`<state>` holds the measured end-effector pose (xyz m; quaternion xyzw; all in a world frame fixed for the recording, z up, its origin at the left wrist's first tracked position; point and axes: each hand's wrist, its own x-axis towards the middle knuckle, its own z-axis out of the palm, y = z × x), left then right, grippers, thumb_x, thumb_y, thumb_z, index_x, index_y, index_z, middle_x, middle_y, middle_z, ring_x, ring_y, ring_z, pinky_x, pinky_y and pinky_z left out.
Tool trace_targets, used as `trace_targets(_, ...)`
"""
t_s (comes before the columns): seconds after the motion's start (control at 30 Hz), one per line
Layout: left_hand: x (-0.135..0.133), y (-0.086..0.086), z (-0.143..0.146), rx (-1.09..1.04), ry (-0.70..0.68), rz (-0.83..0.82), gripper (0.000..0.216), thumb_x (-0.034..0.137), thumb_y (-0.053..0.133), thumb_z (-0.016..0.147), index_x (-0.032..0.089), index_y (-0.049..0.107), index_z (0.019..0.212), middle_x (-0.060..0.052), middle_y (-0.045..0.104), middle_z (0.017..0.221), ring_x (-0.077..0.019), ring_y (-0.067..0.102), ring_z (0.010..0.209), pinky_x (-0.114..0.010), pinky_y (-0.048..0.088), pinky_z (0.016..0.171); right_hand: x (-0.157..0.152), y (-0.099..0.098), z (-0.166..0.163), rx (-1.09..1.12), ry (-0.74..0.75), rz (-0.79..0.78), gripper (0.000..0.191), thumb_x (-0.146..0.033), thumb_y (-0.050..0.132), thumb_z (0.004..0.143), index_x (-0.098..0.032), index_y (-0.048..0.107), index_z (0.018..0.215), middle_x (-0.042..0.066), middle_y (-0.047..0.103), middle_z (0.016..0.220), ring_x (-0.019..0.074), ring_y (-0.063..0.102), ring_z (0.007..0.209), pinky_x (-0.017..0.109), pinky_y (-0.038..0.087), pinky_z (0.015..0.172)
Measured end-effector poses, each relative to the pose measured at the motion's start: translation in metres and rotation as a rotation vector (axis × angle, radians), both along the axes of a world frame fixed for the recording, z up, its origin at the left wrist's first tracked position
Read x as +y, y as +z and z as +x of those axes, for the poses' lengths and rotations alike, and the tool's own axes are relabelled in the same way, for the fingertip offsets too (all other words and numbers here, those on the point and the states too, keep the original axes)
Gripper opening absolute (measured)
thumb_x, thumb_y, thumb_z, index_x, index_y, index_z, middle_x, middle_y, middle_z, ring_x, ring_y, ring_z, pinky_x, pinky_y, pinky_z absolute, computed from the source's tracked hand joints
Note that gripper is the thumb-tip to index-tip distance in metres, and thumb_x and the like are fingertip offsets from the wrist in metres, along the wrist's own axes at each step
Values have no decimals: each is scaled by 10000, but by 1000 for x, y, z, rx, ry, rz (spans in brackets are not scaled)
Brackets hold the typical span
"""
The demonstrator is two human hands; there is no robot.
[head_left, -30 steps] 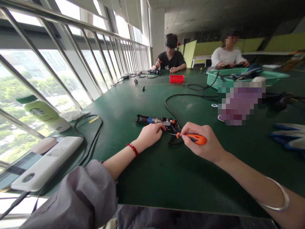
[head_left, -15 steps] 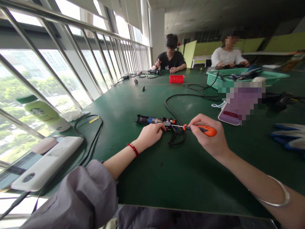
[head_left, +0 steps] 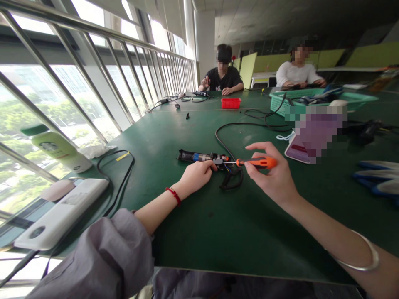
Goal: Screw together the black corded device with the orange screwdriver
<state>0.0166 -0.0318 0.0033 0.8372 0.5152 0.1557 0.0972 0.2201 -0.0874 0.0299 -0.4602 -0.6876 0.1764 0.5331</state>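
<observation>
A black power tool (head_left: pixel 190 156) with its inside bared lies on the green table; a blue-banded cylinder and small wires show in it. My left hand (head_left: pixel 197 176) is closed on the tool's right part, its fingertips partly hidden. In my right hand (head_left: pixel 274 180) is an orange and black screwdriver (head_left: pixel 260 162), lying nearly level. My thumb is against the handle while the index finger is lifted off it. The screwdriver's shaft points left, its tip at the tool beside my left fingertips. A black cord (head_left: pixel 217 135) runs from the tool toward the back right.
On the left are a bottle (head_left: pixel 59 149), a white power bank (head_left: pixel 65 211) and a looped cable (head_left: pixel 132 160). A red box (head_left: pixel 231 103) and a green basket (head_left: pixel 277 104) stand farther back. A phone (head_left: pixel 299 150) and gloves (head_left: pixel 378 176) lie right. Two people sit across the table.
My right hand's fingers have loosened and spread, with the index finger raised off the handle. The screwdriver's handle has shifted slightly left and up. My left hand and the power tool stay put.
</observation>
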Motion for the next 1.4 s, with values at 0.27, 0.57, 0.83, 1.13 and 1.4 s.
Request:
trace_targets(0.27,0,0,1,6,-2,-5,297,166,385,808,237,653,916,-1,665,842,-170,599,775,-259,455,706,2,0,1,34,-27,-13,261,-298,603,775,-208,513,1003,-55,500,593,107,512,500,234,438,521)
trace_targets(0.57,0,0,-1,-1,-15,3,308,160,375,814,236,652,924,0,671,882,-174,603,802,-264,464,722,1,0,0,11,-48,162,404,-195,630,719,-219,486,1096,10,571,811,148,590,708,286,502,692)
trace_targets(0.83,0,0,-1,2,-17,3,302,165,380,816,235,650,932,-2,670,872,-171,607,793,-264,470,728,-4,3,0,-89,-46,19,129,-307,576,803,-218,561,897,-64,454,500,100,452,424,228,392,457)
trace_targets(1.13,0,0,0,-2,-7,-3,303,165,377,810,238,649,920,1,671,872,-171,604,789,-264,463,717,3,-1,2,-32,-30,176,422,-219,632,728,-207,472,1119,0,578,783,148,593,682,287,493,674)
trace_targets(1.4,1,-1,-1,-3,-18,-3,303,165,380,808,240,648,927,-3,666,884,-174,599,801,-264,465,725,-2,3,1,-124,-28,100,186,-255,594,784,-216,551,960,-60,493,549,97,478,463,233,426,515)
